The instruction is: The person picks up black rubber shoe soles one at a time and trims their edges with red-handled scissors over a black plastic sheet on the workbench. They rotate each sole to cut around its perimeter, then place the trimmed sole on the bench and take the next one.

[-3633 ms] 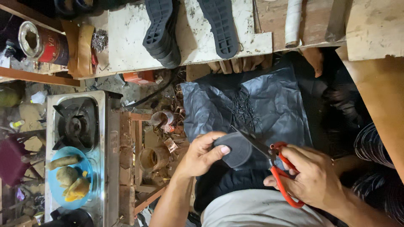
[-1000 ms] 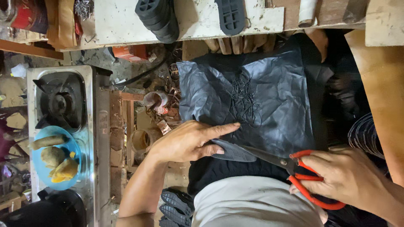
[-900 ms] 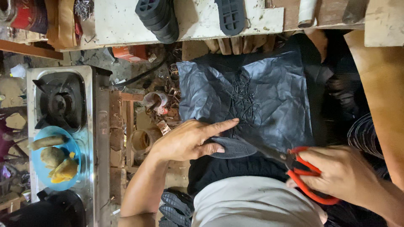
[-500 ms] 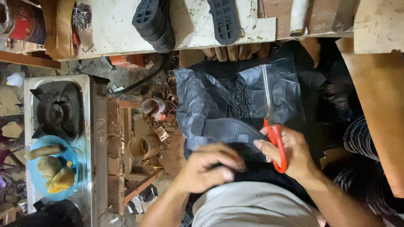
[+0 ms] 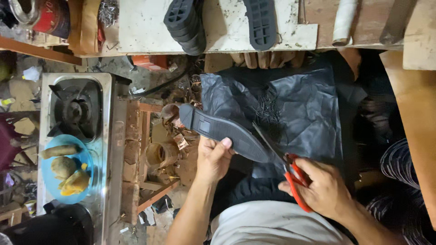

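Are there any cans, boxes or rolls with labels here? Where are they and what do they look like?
Red can: top left corner on the workbench, round, red with pale lettering.
Orange box: on the floor below the bench edge, flat and rectangular.
White roll: top right on the bench, a plain cylinder.
No screens or signs show.

Soft, even light falls from above; the pale workbench (image 5: 150,27) at the top is brightest. The floor clutter sits dim. Focus is fairly sharp, edges slightly stretched.
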